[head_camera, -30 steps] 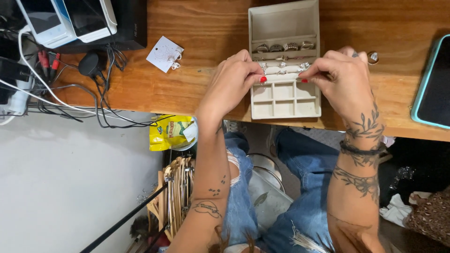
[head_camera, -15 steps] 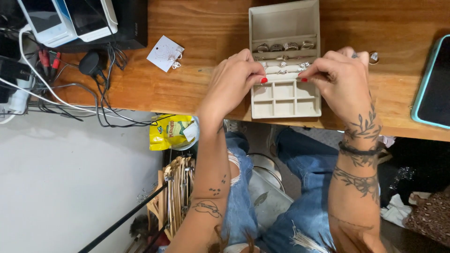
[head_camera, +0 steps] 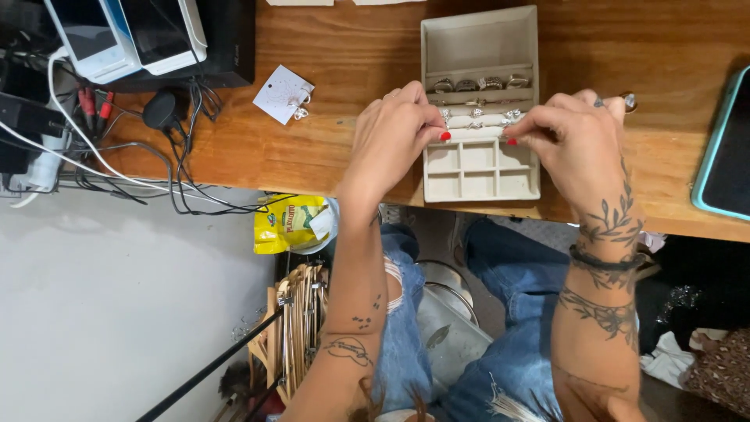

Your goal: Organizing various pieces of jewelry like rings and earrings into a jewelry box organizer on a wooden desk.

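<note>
A beige jewellery box (head_camera: 479, 47) lies open on the wooden tabletop (head_camera: 351, 156). Its ring rolls hold several silver rings (head_camera: 478, 84), and small square compartments (head_camera: 478, 168) sit at its near end. My left hand (head_camera: 394, 141) rests at the box's left edge, fingertips pinched at the lower ring roll. My right hand (head_camera: 574, 137) mirrors it at the right edge, fingertips pinched at the same row. Whether either hand holds a ring is hidden by the fingers.
A white earring card (head_camera: 283, 94) lies left of the box. Card terminals (head_camera: 125, 35) and tangled cables (head_camera: 141, 156) fill the far left. A teal-edged tablet (head_camera: 726, 152) sits at the right. A yellow packet (head_camera: 289, 224) and wooden hangers (head_camera: 301, 328) are below the table edge.
Both hands have stayed at the ring rows with only slight finger shifts. The box has not moved.
</note>
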